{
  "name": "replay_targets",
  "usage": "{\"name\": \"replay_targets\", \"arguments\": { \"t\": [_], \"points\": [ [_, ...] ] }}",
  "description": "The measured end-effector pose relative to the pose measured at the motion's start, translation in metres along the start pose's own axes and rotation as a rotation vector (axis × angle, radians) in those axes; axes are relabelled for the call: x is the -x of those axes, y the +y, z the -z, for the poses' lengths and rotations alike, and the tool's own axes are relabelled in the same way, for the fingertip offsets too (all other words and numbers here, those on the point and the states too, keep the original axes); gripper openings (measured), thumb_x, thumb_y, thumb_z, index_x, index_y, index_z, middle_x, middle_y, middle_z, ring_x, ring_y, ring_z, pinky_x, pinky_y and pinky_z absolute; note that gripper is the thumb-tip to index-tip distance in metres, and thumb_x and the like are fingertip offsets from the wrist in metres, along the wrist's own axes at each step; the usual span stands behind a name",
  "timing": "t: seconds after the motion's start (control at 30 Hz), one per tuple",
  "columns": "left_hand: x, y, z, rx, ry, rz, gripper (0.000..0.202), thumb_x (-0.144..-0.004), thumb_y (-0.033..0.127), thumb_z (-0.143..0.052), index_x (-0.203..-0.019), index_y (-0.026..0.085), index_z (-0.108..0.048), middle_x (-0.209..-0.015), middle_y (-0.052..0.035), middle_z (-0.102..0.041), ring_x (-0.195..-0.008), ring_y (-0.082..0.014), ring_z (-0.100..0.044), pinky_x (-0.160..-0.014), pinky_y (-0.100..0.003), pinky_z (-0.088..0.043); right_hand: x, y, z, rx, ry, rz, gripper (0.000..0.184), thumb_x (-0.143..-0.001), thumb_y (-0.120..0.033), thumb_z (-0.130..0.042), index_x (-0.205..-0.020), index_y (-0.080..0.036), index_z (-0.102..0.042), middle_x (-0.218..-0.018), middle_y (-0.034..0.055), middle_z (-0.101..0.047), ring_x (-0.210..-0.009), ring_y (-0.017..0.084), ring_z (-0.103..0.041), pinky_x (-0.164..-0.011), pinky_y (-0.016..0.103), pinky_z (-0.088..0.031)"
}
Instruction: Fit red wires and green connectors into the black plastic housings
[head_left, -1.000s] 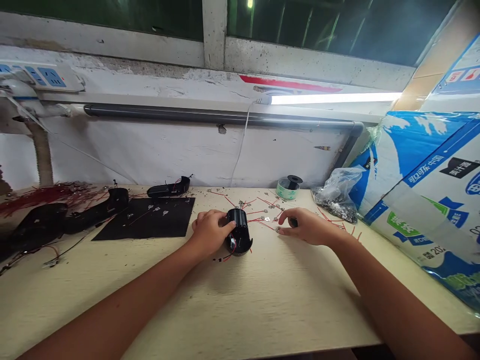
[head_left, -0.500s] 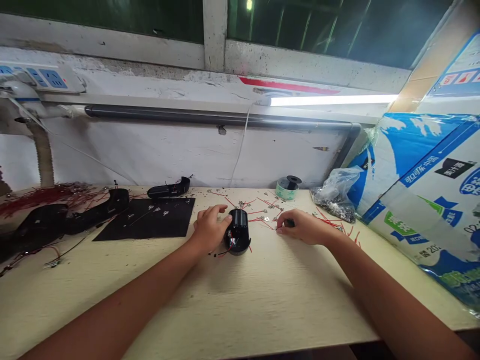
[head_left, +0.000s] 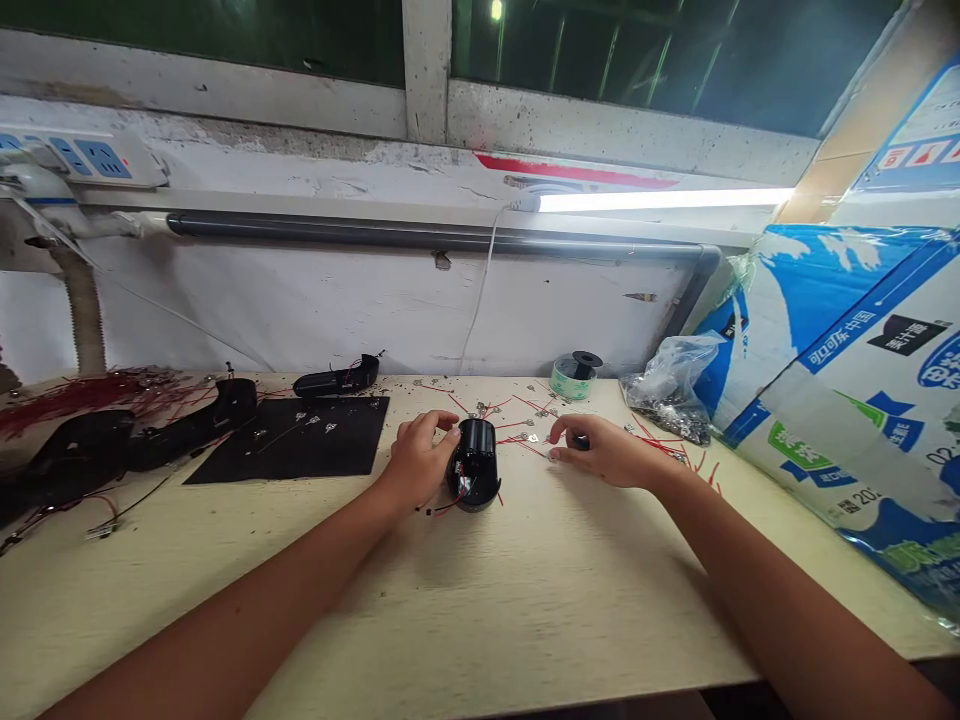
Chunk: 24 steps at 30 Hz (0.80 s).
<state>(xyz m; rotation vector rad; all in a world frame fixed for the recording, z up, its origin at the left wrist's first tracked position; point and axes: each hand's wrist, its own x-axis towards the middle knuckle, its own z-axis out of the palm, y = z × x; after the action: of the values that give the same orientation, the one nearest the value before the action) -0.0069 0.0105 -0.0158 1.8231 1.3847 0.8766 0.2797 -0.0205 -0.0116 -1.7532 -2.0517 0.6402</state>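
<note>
A black plastic housing [head_left: 477, 462] stands on the table in front of me, its hollow lower part showing red and black wires. My left hand [head_left: 421, 458] is closed on its left side, thumb against the upper edge. To the right, my right hand [head_left: 600, 450] rests low over the tabletop, thumb and forefinger curved with a gap between the tips. Something small and dark shows inside its curled fingers; its kind is hidden. Close to those fingertips lie small metal contact pieces with red wires [head_left: 531, 438].
A black mat [head_left: 300, 455] with metal pieces lies left, near more black housings [head_left: 337, 378] and a red wire heap [head_left: 97, 395]. At the back stand a tape roll [head_left: 573, 378] and a plastic bag of small parts [head_left: 679, 390]. A blue-white carton [head_left: 855, 400] borders the right.
The thumb and forefinger of my right hand have parted from a pinch near the table. My left hand and the housing stay in nearly the same place.
</note>
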Motion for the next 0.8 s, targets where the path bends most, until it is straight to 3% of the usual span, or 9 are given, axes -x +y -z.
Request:
{"name": "replay_targets", "arguments": {
  "t": [0.23, 0.47, 0.63, 0.8],
  "points": [
    [0.001, 0.001, 0.000, -0.024, -0.024, -0.001, 0.032, -0.089, 0.040, -0.043, -0.110, 0.024, -0.062, -0.127, -0.0065, -0.061, -0.128, -0.0259, -0.043, -0.113, -0.044, -0.033, 0.000, 0.002, 0.005, -0.002, -0.039, -0.050, 0.049, -0.075, -0.055, -0.072, -0.112, -0.024, -0.073, -0.075, 0.0011, -0.059, -0.054, 0.011, -0.044, -0.052, 0.027, -0.033],
    [0.000, -0.002, -0.001, -0.020, -0.025, -0.005, 0.031, -0.090, 0.039, -0.042, -0.110, 0.024, -0.062, -0.127, -0.0059, -0.062, -0.127, -0.0252, -0.044, -0.112, -0.046, -0.033, -0.003, 0.004, 0.003, -0.014, -0.043, -0.027, 0.028, -0.079, -0.045, -0.069, -0.091, -0.022, -0.080, -0.079, 0.0057, -0.070, -0.062, 0.017, -0.053, -0.056, 0.029, -0.037],
    [-0.002, -0.004, -0.002, 0.010, -0.019, -0.028, 0.032, -0.090, 0.039, -0.042, -0.109, 0.023, -0.062, -0.124, -0.0057, -0.063, -0.123, -0.0243, -0.047, -0.110, -0.044, -0.036, -0.002, -0.003, -0.001, -0.014, 0.059, 0.030, 0.026, -0.087, -0.041, -0.061, -0.089, -0.020, -0.077, -0.080, 0.0061, -0.071, -0.063, 0.018, -0.056, -0.059, 0.031, -0.042],
    [0.000, -0.003, -0.003, 0.039, -0.001, -0.093, 0.030, -0.090, 0.040, -0.043, -0.106, 0.024, -0.064, -0.121, -0.0042, -0.064, -0.122, -0.0224, -0.048, -0.109, -0.041, -0.036, -0.001, -0.016, -0.021, -0.146, 0.287, 0.130, 0.027, -0.092, -0.043, -0.058, -0.090, -0.022, -0.075, -0.083, 0.0036, -0.073, -0.060, 0.016, -0.058, -0.059, 0.031, -0.045]
  ]
}}
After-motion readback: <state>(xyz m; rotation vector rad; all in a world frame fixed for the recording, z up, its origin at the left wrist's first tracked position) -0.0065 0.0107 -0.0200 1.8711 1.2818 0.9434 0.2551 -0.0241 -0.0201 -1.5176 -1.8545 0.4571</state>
